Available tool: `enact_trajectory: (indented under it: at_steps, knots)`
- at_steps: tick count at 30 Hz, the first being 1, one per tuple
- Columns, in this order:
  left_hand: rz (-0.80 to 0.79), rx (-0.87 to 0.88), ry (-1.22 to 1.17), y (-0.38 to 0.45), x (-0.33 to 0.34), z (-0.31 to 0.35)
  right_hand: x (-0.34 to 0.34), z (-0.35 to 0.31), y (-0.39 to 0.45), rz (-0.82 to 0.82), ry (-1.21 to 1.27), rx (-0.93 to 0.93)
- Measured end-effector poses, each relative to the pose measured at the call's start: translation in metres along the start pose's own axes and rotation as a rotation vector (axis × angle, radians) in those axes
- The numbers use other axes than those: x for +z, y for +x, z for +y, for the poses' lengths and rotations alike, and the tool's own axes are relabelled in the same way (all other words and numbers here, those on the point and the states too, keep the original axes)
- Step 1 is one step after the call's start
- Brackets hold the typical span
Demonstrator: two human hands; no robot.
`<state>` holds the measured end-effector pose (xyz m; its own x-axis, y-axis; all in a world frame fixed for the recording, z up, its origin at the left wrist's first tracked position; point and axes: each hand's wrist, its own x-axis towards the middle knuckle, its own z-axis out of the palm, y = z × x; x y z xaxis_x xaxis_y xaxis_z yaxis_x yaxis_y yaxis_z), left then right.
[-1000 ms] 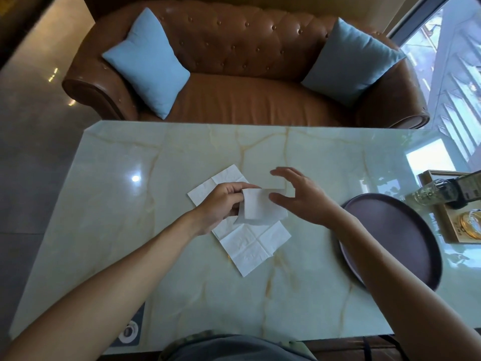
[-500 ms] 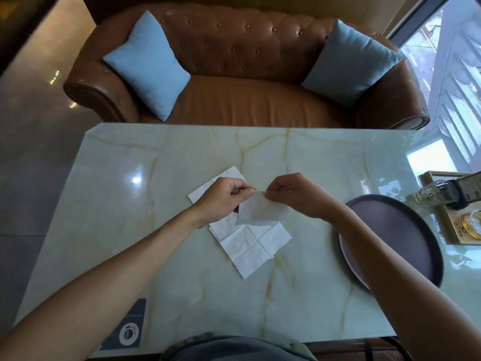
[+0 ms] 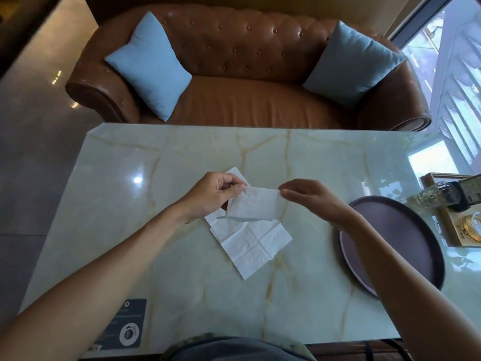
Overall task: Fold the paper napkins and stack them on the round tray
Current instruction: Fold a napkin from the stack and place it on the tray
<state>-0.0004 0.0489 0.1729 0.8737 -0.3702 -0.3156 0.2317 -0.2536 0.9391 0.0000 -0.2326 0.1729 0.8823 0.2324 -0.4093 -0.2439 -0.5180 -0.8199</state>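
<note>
Two hands held one napkin (image 3: 253,203) above the middle of the bench (image 3: 182,282): my left hand (image 3: 212,196) pinched its upper left corner and my right hand (image 3: 309,198) pinched its upper right corner, so the hands were apart with the top edge drawn taut between them and the sheet hanging down. Its lower edge hung just above the loose napkins (image 3: 255,241) lying flat and overlapped near the bench's centre, their old crease lines showing. The round tray (image 3: 390,243) sat bare at the right edge of the bench, beside my right forearm, with nothing stacked on it yet, so I judged the task to be near its start. To do this fold well, I thought I should keep the top edge level and evenly tensioned, then bring the two pinched corners down to meet the lower corners exactly, using the existing creases as a guide, not forcing a new line. The paper looked thin and limp, so a hard tug could tear it. Laying it on the bench and pressing the fold flat with straight fingers would give a sharper, squarer result than folding in the air. A bottle (image 3: 432,196) and a wooden box (image 3: 453,230) stood at the far right edge.
</note>
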Motion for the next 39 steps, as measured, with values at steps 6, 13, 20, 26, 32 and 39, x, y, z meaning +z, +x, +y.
enact_trajectory:
  at_steps: [6,13,20,26,32,39]
  knots:
    - [0.041,-0.033,-0.175,0.002,0.005,0.005,0.036,-0.006,0.001,-0.219,0.386,0.002]
    - [-0.012,-0.157,-0.247,-0.006,0.011,-0.016,0.042,-0.008,0.006,-0.109,0.455,0.005]
    - [0.171,-0.078,-0.112,-0.004,0.018,-0.027,0.052,-0.005,0.007,0.135,0.399,0.084]
    - [0.204,0.011,0.049,-0.001,0.021,-0.029,0.058,-0.01,0.002,0.234,0.357,0.071]
    - [0.18,-0.012,0.112,-0.005,0.022,-0.031,0.054,-0.008,0.0,0.19,0.216,0.014]
    - [0.276,0.039,0.15,-0.002,0.023,-0.038,0.056,-0.007,-0.001,0.16,0.017,-0.041]
